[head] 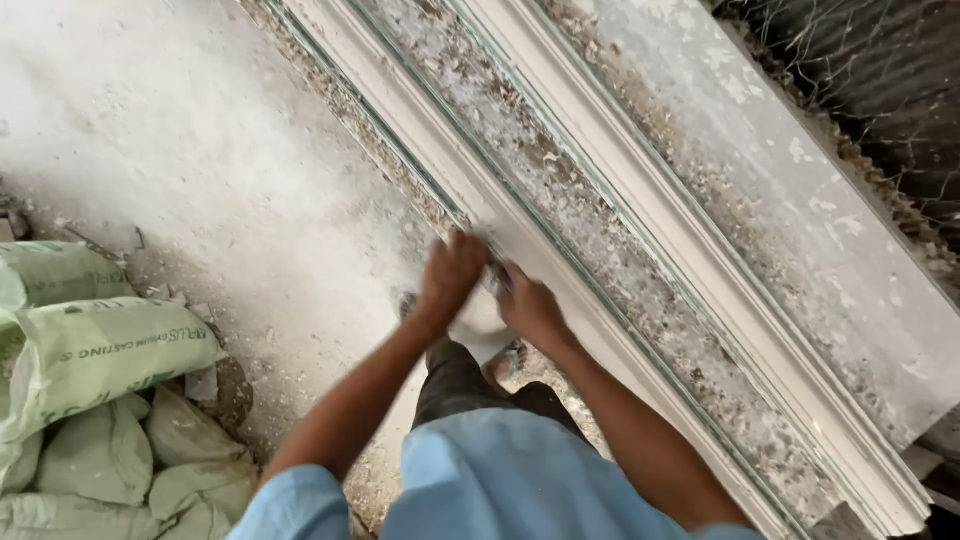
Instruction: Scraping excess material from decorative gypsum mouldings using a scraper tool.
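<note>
Blue sleeves lead to both hands. Left of them, green sacks sit well apart on the dusty floor. Left hand and right hand press, fingers curled, on the white plaster moulding; whether they grip anything I cannot tell. Crumbs still litter its grooves, rightward especially.

Your left hand and right hand are motion-blurred, so you cannot tell what their fingers grip. The long white moulding runs past the picture's edges, and the sacks are cut off at left.
</note>
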